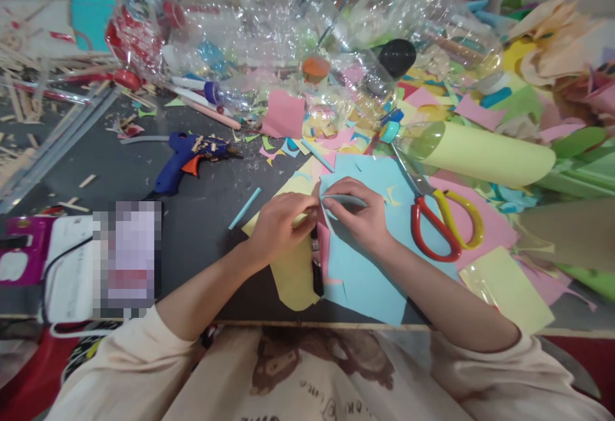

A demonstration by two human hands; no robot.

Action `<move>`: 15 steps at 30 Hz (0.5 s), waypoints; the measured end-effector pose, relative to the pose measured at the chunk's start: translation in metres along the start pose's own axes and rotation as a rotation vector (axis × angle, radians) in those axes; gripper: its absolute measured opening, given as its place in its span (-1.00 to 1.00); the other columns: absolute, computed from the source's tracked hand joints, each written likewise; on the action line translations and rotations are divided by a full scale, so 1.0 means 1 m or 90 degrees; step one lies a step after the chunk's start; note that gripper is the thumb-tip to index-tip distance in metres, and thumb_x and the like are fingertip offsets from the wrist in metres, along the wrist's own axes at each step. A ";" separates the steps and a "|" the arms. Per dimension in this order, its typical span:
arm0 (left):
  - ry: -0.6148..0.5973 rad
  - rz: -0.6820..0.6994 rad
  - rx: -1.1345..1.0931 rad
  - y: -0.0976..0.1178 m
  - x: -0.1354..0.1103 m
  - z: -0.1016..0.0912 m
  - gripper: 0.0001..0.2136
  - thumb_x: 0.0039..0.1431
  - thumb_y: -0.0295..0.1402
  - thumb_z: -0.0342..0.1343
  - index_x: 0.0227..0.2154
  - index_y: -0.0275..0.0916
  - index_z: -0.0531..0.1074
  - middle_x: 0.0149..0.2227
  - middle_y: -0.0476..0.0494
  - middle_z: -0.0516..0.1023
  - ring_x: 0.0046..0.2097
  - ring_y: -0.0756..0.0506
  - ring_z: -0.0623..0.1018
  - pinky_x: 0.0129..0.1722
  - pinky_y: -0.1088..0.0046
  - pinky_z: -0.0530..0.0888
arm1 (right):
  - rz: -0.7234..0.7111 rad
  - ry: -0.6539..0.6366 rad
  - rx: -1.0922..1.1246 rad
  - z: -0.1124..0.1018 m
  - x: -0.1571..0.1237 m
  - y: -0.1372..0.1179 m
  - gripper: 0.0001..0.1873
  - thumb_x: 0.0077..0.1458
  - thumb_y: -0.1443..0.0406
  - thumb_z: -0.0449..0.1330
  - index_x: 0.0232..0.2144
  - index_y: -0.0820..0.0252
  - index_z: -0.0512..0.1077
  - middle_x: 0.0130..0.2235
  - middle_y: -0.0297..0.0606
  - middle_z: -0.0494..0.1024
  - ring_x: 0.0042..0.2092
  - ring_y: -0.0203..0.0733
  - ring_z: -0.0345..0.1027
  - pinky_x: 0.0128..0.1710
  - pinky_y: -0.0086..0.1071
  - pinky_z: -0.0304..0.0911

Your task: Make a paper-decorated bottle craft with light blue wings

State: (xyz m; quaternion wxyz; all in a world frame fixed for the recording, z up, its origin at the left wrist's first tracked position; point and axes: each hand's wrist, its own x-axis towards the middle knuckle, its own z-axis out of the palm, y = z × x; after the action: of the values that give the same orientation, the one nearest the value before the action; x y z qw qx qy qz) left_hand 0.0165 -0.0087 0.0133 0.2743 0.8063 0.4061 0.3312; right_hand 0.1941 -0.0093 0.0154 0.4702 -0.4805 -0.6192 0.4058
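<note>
My right hand (pixel 361 214) pinches a small light-blue paper piece (pixel 350 200) between thumb and fingers. My left hand (pixel 282 221) is closed beside it, fingertips meeting the right hand's near the paper's left end; what it grips is hidden. Both hands are over a light-blue sheet (pixel 368 267) and a yellow sheet (pixel 294 277), with a pink strip showing between them. A black pen-like tool (pixel 316 264) lies below my left fingers. To the right, scissors with red and yellow handles (pixel 435 235) rest on the paper. A thin light-blue paper roll (pixel 245 208) lies left.
A blue glue gun (pixel 180 161) lies at the left, behind a phone-like blurred object (pixel 134 251). Clear plastic bottles (pixel 230 97) and paper scraps crowd the back. At right lies a rolled yellow-green paper (pixel 500 152). The table's front edge (pixel 230 324) runs near my body.
</note>
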 end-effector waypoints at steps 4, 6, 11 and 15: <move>0.011 -0.029 -0.069 0.005 -0.001 -0.004 -0.77 0.32 -0.16 0.01 -0.24 -0.20 0.44 -0.36 -0.11 0.61 -0.31 -0.06 0.60 -0.26 0.43 0.49 | -0.036 -0.008 -0.049 0.001 -0.001 0.000 -0.88 0.07 0.29 0.22 -0.51 0.10 0.46 -0.44 -0.29 0.57 -0.38 -0.20 0.44 -0.35 -0.28 0.37; 0.040 -0.056 -0.115 0.007 0.000 -0.006 -0.71 0.28 -0.08 0.05 -0.17 -0.21 0.41 -0.32 -0.12 0.61 -0.30 -0.05 0.61 -0.27 0.46 0.51 | -0.060 -0.027 -0.063 0.003 -0.002 0.000 -0.89 0.06 0.30 0.22 -0.51 0.09 0.46 -0.46 -0.30 0.56 -0.39 -0.21 0.43 -0.37 -0.29 0.36; 0.036 -0.060 -0.148 0.008 0.003 -0.006 -0.82 0.27 -0.20 0.08 -0.33 -0.20 0.43 -0.38 -0.04 0.60 -0.36 0.01 0.60 -0.34 0.56 0.50 | -0.135 -0.036 -0.062 0.005 -0.004 0.000 -0.90 0.06 0.37 0.19 -0.46 0.08 0.45 -0.47 -0.33 0.55 -0.40 -0.22 0.41 -0.39 -0.31 0.32; 0.099 -0.110 -0.169 0.006 0.004 -0.005 -0.86 0.24 -0.30 0.10 -0.42 -0.20 0.44 -0.43 -0.01 0.58 -0.40 0.03 0.57 -0.37 0.59 0.48 | -0.106 -0.030 -0.072 0.005 -0.003 0.001 -0.94 0.09 0.32 0.21 -0.42 0.07 0.47 -0.45 -0.32 0.53 -0.37 -0.22 0.39 -0.39 -0.31 0.31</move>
State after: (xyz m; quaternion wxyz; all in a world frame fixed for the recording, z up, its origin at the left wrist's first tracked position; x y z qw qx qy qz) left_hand 0.0177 -0.0077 0.0219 0.3734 0.6972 0.4467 0.4183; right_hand 0.1899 -0.0127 0.0123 0.4596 -0.4436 -0.6897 0.3410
